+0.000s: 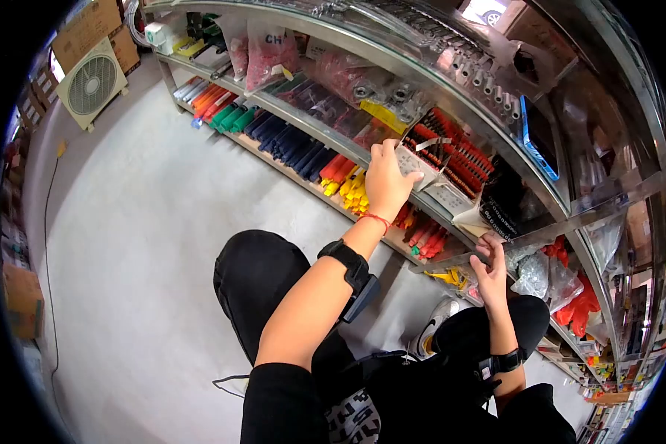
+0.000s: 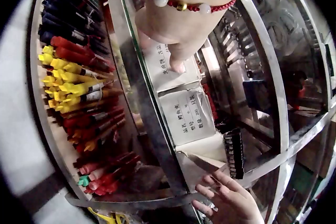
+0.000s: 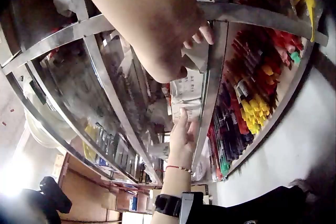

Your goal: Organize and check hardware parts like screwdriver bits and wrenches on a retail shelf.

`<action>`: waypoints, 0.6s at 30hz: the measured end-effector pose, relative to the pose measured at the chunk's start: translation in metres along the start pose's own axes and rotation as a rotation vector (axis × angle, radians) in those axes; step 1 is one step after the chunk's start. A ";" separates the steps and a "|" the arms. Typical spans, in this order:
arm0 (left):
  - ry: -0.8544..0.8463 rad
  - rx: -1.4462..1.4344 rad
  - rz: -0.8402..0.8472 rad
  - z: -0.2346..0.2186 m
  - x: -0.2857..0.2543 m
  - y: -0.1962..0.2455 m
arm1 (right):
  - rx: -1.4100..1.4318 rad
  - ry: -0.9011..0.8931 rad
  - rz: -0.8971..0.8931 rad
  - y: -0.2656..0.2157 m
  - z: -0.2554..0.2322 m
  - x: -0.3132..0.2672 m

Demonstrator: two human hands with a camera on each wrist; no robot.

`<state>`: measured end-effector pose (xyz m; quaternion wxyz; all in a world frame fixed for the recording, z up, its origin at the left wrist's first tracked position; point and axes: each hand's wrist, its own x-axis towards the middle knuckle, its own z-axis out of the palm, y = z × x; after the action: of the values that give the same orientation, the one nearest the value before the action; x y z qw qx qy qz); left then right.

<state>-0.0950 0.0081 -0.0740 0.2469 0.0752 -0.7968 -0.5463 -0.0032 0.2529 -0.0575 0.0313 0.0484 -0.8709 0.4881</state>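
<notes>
**Left grip on the left white box, right grip loose beside the cardboard flap**

Left grip (image 1: pixel 388 181): holding the left white box (image 1: pixel 413 169), right of centre in the head view. Thumb on the printed front face, other fingers bent at its left end by the shelf edge. Box sits on the middle shelf (image 1: pixel 314 127), packed with red-and-black pieces (image 1: pixel 425 137).

Right grip (image 1: pixel 490 274): holding nothing, fingers apart and loosely bent, palm partly turned up. Fingertips just beside the cardboard flap (image 1: pixel 472 220); contact or gap, can't tell.

Middle white box (image 1: pixel 451 194) is directly right of the held one, same red-and-black contents, printed label facing out in the left wrist view. Black pack (image 1: pixel 502 216) lies behind the flap. Yellow strip (image 1: pixel 383 117) is up and left of the held box, near clear bags and metal parts.

Lower shelf (image 1: pixel 274 159), left to right in the head view: orange, green and navy bundles, then red pieces, yellow-ended pieces (image 1: pixel 355 194), more red ones.

Upper left of the frame: fan unit (image 1: pixel 92 83) on the grey floor, cartons behind it. Top centre: bags of red pieces (image 1: pixel 270 55). Upper right: blue-edged flat device (image 1: pixel 538 140) on the glass top. Lower right: red plastic bag (image 1: pixel 581 303) next to clear ones.

Red bracelet (image 1: pixel 375 220) on left wrist, black straps on both forearms.
</notes>
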 end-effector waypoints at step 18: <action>-0.009 0.156 0.260 -0.024 0.004 0.014 | 0.268 -0.180 0.010 -0.006 -0.001 -0.018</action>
<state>-0.0845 -0.0081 -0.0528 0.3053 -0.0122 -0.8410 -0.4466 0.0150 0.2519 -0.0537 -0.0557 0.0914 -0.7975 0.5937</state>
